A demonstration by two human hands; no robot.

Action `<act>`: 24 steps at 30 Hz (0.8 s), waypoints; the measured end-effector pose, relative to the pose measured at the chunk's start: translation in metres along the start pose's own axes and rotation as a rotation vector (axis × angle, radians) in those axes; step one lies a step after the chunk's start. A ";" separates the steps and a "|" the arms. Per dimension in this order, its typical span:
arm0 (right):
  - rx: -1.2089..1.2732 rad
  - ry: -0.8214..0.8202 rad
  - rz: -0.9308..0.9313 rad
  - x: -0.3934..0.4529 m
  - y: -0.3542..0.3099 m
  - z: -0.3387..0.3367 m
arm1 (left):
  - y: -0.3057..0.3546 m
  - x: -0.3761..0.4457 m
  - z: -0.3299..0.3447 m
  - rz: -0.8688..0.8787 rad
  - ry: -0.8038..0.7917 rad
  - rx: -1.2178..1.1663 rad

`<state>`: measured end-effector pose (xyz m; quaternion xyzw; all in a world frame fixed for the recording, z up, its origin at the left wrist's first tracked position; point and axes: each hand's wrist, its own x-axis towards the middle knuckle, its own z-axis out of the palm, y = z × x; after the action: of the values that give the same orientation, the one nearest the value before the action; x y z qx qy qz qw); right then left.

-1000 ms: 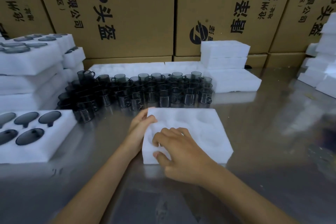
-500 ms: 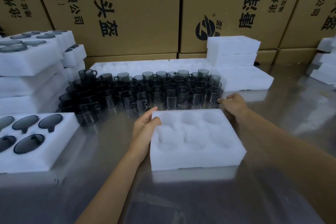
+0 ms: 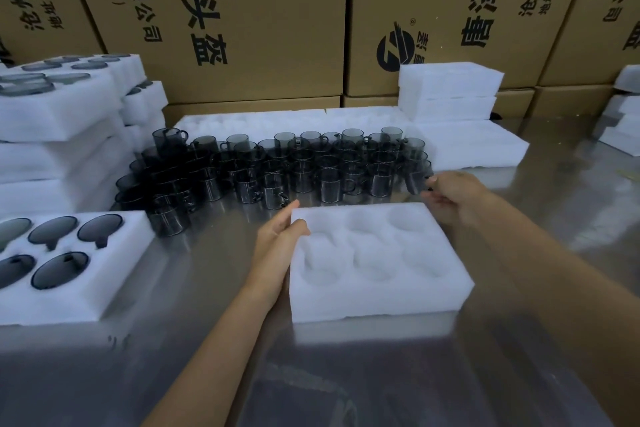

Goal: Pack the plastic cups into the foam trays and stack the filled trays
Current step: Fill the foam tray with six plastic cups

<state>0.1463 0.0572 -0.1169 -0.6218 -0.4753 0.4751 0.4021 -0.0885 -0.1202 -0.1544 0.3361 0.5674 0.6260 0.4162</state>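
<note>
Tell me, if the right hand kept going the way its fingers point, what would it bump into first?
Probably the dark cup at the right end of the front row; the right hand already looks at its handle, though contact is unclear.

A shiny, reflective metal table (image 3: 571,218) is spreading across the whole foreground, its surface mirroring pale shapes and the light above. Large brown cardboard cartons (image 3: 263,21) are standing in a row along its far edge, filling the background. Black Chinese characters (image 3: 207,31) are running sideways down their faces, and a round black logo (image 3: 396,51) is showing on one carton right of centre. Lower, flatter brown cartons (image 3: 516,101) are sitting beneath them at table level.
</note>
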 end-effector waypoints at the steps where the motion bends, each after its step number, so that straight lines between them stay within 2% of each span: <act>1: -0.001 -0.021 -0.052 -0.010 -0.006 -0.003 | 0.001 -0.001 -0.001 0.004 0.017 0.023; 7: 0.067 -0.237 -0.381 -0.091 -0.028 -0.013 | 0.009 -0.011 -0.011 0.033 0.018 0.157; 9: 0.038 -0.320 -0.448 -0.113 -0.028 -0.006 | 0.014 -0.014 -0.010 0.137 0.062 0.244; 12: 0.049 -0.438 -0.483 -0.134 -0.025 0.015 | 0.025 -0.022 -0.010 0.402 0.169 0.455; 14: 0.004 -0.525 -0.510 -0.141 -0.021 0.031 | 0.030 -0.028 -0.009 0.526 0.158 0.544; 16: -0.035 -0.593 -0.543 -0.142 -0.014 0.044 | 0.031 -0.033 -0.006 0.572 0.081 0.581; 19: -0.001 -0.609 -0.524 -0.141 -0.001 0.053 | 0.028 -0.033 -0.003 0.623 0.032 0.613; 24: 0.257 -0.543 -0.445 -0.139 0.013 0.052 | 0.024 -0.033 -0.001 0.624 0.089 0.551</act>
<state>0.0852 -0.0785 -0.1124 -0.2990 -0.6247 0.5796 0.4295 -0.0784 -0.1501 -0.1294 0.5634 0.6019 0.5608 0.0762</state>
